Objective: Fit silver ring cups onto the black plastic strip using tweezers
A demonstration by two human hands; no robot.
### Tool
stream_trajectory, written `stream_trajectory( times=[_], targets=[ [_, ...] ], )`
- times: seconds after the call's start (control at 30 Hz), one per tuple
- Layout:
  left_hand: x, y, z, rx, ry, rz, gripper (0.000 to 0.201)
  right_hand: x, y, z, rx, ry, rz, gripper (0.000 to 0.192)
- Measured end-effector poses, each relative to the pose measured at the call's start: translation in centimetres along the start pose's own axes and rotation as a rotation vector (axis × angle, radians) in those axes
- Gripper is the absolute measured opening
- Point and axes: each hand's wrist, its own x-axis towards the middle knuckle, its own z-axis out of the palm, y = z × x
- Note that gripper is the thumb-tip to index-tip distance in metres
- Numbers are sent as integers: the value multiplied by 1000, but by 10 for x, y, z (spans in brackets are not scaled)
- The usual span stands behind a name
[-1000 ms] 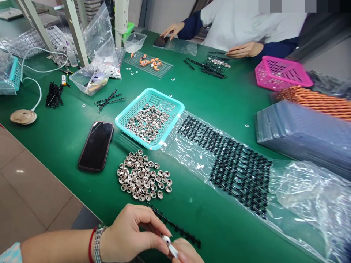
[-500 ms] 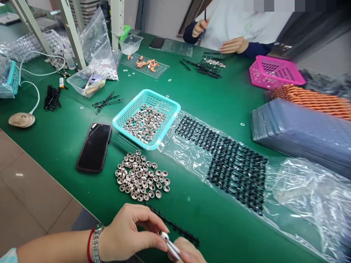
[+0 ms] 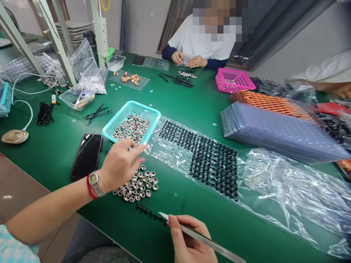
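- By the near edge of the green table [image 3: 189, 106], far left, we see a gold-coloured round device [image 3: 15, 136] on a white cable, then a bundle of black strips [image 3: 45, 114].
- Next along, close to that same edge, we have a smartphone [image 3: 87, 155], dark screen up.
- Our left hand [image 3: 117, 166], wearing a wristwatch [image 3: 94, 180] and a red cord [image 3: 90, 187], reaches over the table with index finger and thumb apart – we cannot tell whether it touches anything.
- Beneath and just beside it lie the loose metal rings [image 3: 135, 188] in a pile, partly hidden by the hand.
- Behind them stands a turquoise basket [image 3: 116, 118] holding more rings; our hand covers part of its near edge.
- Nearer us than the pile lies a toothed black strip [image 3: 149, 210].
- Our right hand [image 3: 189, 241] is clamped on metal tweezers [image 3: 211, 244] – their tip shows over that strip, touching or just above, we cannot say.
- Right of the basket, rows of black strips [image 3: 214, 166] lie on clear plastic film.
- At the far edge sits a co-worker [image 3: 210, 45], both hands by more strips.
- Farther right we find a pink basket [image 3: 231, 87], then a stack of clear plastic trays [image 3: 274, 129].
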Motion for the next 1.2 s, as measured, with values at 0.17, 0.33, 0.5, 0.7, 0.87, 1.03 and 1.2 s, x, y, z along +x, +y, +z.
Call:
stream_trajectory(
  times=[0.17,0.33,0.5,0.7,0.87,1.03,1.2],
  targets=[
    [-23,33,23,46,-423,240,8,0,-7,16,-100,-25,-13,44],
    [-27,33,27,45,-476,261,16,-10,-18,26,-113,5,36,47],
    [-54,45,14,-123,-442,217,17,-11,-17,27,-74,23,0,45],
    [-98,60,14,-216,-368,99,22,-7,-6,21,-89,-15,10,43],
    [-105,59,18,-256,-327,38,22,4,9,8,-70,-162,-68,35],
    [-106,60,16,-321,-299,-52,21,5,11,5,-19,-171,-60,32],
    [-104,62,11,-595,-276,-280,20,2,6,2,58,-105,-126,24]
  ],
)
